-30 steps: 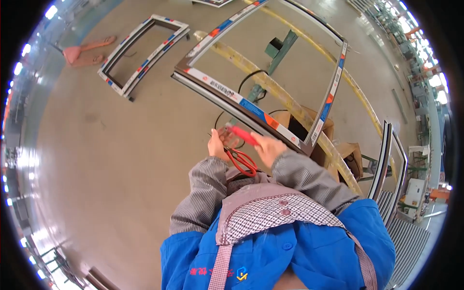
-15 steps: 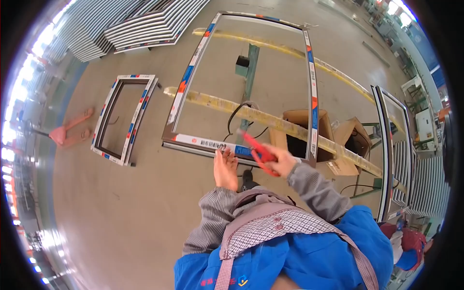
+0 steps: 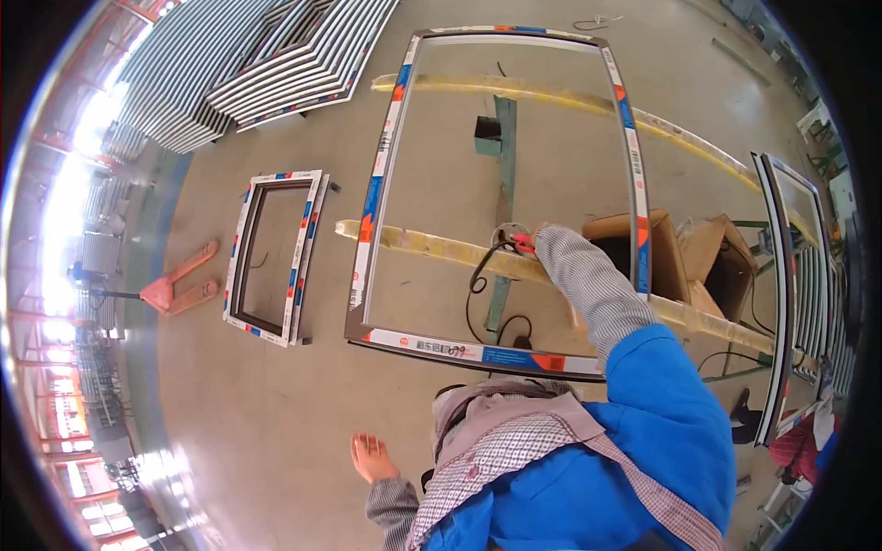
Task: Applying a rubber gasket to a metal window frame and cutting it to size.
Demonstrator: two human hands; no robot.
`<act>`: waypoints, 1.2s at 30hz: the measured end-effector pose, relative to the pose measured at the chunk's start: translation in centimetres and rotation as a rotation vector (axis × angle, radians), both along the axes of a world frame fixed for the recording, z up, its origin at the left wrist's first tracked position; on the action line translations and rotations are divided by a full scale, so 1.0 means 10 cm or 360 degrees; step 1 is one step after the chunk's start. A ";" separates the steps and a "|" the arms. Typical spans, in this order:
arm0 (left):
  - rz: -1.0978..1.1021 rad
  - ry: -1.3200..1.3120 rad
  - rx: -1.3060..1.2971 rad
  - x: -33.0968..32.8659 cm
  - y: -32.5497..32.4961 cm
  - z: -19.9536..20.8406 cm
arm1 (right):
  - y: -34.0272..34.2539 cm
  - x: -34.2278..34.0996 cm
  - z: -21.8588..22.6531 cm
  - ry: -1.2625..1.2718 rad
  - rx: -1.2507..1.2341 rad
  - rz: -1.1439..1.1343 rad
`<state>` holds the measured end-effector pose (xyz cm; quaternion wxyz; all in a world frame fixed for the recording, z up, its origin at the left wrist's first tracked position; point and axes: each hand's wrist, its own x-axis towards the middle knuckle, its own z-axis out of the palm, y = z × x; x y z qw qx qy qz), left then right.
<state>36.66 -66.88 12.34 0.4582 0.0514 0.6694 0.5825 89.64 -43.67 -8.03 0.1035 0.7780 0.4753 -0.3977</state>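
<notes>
A large window frame (image 3: 377, 216), brown with printed protective tape in white, blue and red, lies flat before me on two yellow-wrapped bars (image 3: 441, 246). My right hand (image 3: 540, 233) reaches across its near side into the opening, mostly hidden by the striped sleeve. Its fingers close on a red-handled tool (image 3: 522, 243), whose exact kind I cannot make out. The tool is over a small round holder (image 3: 508, 235) on the green stand (image 3: 503, 184), where a dark cable (image 3: 476, 275) hangs. Off the frame at lower left, my left hand (image 3: 371, 457) is open, fingers apart, holding nothing.
A smaller taped frame (image 3: 241, 248) and a red pallet jack (image 3: 165, 290) stand to the left. Stacked frames (image 3: 294, 69) fill the far left. Cardboard boxes (image 3: 663, 257) sit under the bars at right, beside an upright frame (image 3: 779, 294).
My right hand has carried the red-handled tool from the near rail forward into the frame's opening. My left hand has left the near rail and dropped back toward my left side.
</notes>
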 end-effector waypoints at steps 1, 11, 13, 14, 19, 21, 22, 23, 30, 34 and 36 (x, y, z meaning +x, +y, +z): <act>0.0079 -0.0001 -0.0042 -0.16 -0.08 -0.02 | 0.08 -0.01 -0.14 -0.0018 0.0031 0.0051; 0.0139 -0.0049 -0.0243 -1.28 0.43 -0.20 | 0.14 -0.21 -0.60 -0.0045 0.0161 -0.0127; -0.0186 0.0041 -0.0207 -1.29 1.03 -0.23 | 0.23 -0.14 -1.12 0.0413 0.0440 -0.1589; -0.0379 -0.0069 -0.0193 -1.33 1.40 -0.37 | -0.12 0.38 -1.17 0.0609 0.0717 -0.2324; -0.0743 0.0378 0.0018 -1.95 2.40 -0.29 | -0.48 -1.13 0.85 -0.0713 0.1351 -0.1443; -0.0991 0.0460 0.0168 -1.97 2.83 -0.29 | -0.80 -1.53 1.16 -0.0770 0.1511 -0.1321; -0.1138 0.0572 0.0301 -1.95 3.00 -0.26 | -0.98 -1.80 1.41 -0.0827 0.1506 -0.1342; -0.1185 0.0542 0.0331 -1.88 3.13 -0.24 | -1.11 -2.09 1.65 -0.0873 0.1509 -0.1348; -0.2268 0.0594 0.1007 -0.35 2.96 0.24 | -2.31 -3.18 1.72 -0.1467 0.1303 -0.1866; -0.3051 0.1348 0.2067 0.45 2.44 0.28 | -2.84 -3.41 1.73 -0.1363 0.1183 -0.2186; -0.3177 0.1696 0.2297 0.74 2.18 0.18 | -3.12 -3.53 1.74 -0.1382 0.1160 -0.2277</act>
